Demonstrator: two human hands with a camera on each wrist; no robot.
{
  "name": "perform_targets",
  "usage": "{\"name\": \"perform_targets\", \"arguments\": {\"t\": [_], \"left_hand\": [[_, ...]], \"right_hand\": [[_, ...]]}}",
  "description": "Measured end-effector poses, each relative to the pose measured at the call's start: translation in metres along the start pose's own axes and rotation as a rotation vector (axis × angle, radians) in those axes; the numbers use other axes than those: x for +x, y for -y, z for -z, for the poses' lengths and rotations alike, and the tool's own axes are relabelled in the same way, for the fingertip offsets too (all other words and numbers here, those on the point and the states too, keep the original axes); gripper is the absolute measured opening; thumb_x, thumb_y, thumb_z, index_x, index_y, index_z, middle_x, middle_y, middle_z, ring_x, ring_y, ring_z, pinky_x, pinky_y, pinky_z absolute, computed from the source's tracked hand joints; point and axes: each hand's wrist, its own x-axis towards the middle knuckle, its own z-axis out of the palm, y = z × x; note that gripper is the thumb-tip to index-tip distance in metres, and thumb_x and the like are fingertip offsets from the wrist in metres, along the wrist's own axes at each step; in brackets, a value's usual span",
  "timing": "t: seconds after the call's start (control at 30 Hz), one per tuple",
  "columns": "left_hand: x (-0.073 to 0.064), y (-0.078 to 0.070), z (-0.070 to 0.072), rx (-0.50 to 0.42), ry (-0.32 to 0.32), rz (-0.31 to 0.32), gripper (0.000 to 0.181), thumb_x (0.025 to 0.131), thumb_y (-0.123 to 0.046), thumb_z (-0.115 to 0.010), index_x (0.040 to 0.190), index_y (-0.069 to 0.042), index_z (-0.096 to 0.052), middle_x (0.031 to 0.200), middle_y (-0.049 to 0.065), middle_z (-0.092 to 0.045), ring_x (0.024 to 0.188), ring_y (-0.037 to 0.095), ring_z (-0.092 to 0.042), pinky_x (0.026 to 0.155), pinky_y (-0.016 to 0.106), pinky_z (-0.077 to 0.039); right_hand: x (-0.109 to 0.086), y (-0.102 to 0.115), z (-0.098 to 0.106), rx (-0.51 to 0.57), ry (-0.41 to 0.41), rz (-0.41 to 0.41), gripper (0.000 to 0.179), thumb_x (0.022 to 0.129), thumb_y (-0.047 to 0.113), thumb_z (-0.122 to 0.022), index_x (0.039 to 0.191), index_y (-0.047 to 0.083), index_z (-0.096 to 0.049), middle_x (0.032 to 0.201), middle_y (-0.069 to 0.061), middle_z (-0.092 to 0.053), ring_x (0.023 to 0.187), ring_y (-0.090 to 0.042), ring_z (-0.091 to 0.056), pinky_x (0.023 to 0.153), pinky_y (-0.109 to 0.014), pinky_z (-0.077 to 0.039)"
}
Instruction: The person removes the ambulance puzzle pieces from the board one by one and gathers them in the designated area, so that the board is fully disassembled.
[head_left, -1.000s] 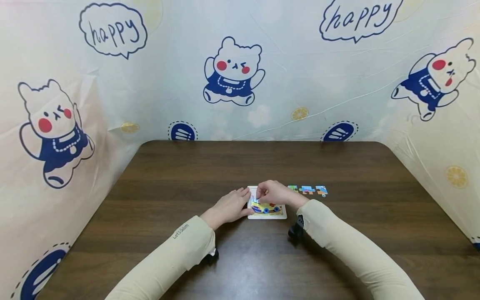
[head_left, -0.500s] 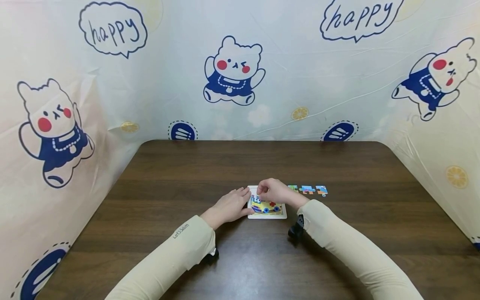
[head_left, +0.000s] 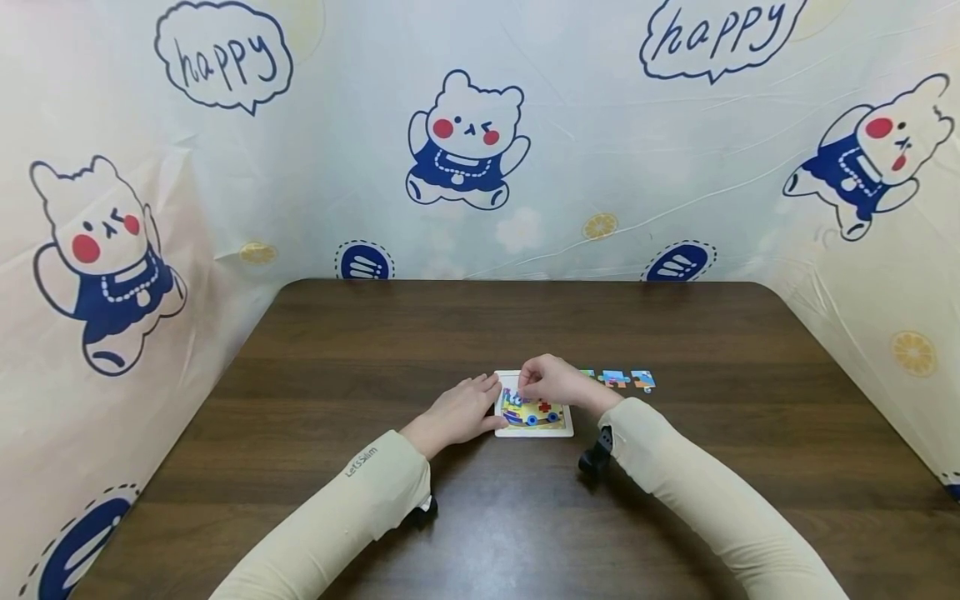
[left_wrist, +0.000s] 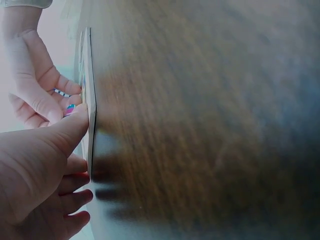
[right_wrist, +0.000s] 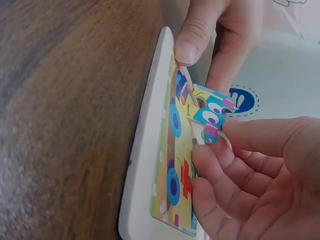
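A jigsaw puzzle in a white frame (head_left: 534, 434) lies on the table, with a yellow vehicle with blue wheels in its picture. My left hand (head_left: 459, 412) rests along the frame's left side, fingers extended, thumb at the near-left part of the rim. Over the upper part of the puzzle, my right hand (head_left: 557, 380) pinches a puzzle piece (right_wrist: 212, 106) between thumb and fingers. Cartoon eyes on blue and yellow show on that piece, which stands tilted up from the picture, its lower edge right at the assembled pieces. The right hand hides the frame's upper right part.
Loose puzzle pieces lie in a row right of the frame: a blue one with orange (head_left: 614, 379), another (head_left: 642, 381) farther right, and a green one (head_left: 588, 374) partly behind the right wrist. A printed curtain (head_left: 555, 167) surrounds the brown table (head_left: 360, 333).
My right hand has shifted slightly to the right over the puzzle, and the piece with the eyes shows more plainly under its fingertips. The left hand keeps its place on the frame.
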Motion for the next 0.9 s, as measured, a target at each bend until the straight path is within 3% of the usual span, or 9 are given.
{"name": "perform_targets", "arguments": {"t": [0.23, 0.47, 0.73, 0.9], "left_hand": [[0.001, 0.0, -0.001, 0.002, 0.01, 0.016, 0.065, 0.09, -0.043, -0.054, 0.135, 0.002, -0.042, 0.142, 0.016, -0.035, 0.13, 0.029, -0.032, 0.106, 0.039, -0.025], [0.001, 0.0, -0.001, 0.01, 0.005, 0.012, 0.066, 0.09, -0.043, -0.054, 0.136, 0.002, -0.041, 0.142, 0.016, -0.035, 0.13, 0.029, -0.032, 0.106, 0.039, -0.025], [0.0, -0.001, 0.0, 0.011, 0.008, 0.013, 0.065, 0.09, -0.042, -0.055, 0.136, 0.003, -0.042, 0.142, 0.016, -0.035, 0.13, 0.029, -0.032, 0.106, 0.039, -0.026], [0.0, -0.001, 0.0, 0.021, 0.009, 0.016, 0.066, 0.09, -0.042, -0.055, 0.136, 0.003, -0.041, 0.143, 0.016, -0.034, 0.131, 0.028, -0.031, 0.106, 0.038, -0.025]], "right_hand": [[-0.003, -0.003, 0.004, 0.055, -0.001, 0.027, 0.009, 0.088, 0.008, -0.063, 0.079, 0.006, -0.061, 0.071, -0.003, -0.058, 0.065, -0.02, -0.055, 0.056, -0.027, -0.046], [-0.009, -0.01, 0.016, 0.075, -0.015, 0.041, 0.005, 0.087, 0.009, -0.063, 0.083, 0.006, -0.063, 0.07, -0.003, -0.057, 0.062, -0.018, -0.051, 0.056, -0.027, -0.042], [-0.019, -0.019, 0.033, 0.07, -0.053, -0.001, 0.005, 0.087, 0.01, -0.064, 0.085, 0.006, -0.064, 0.08, -0.007, -0.062, 0.071, -0.024, -0.053, 0.058, -0.028, -0.043], [-0.024, -0.028, 0.042, 0.041, -0.086, -0.021, 0.006, 0.088, 0.011, -0.063, 0.084, 0.006, -0.064, 0.077, -0.009, -0.061, 0.066, -0.022, -0.053, 0.056, -0.029, -0.044]]}}
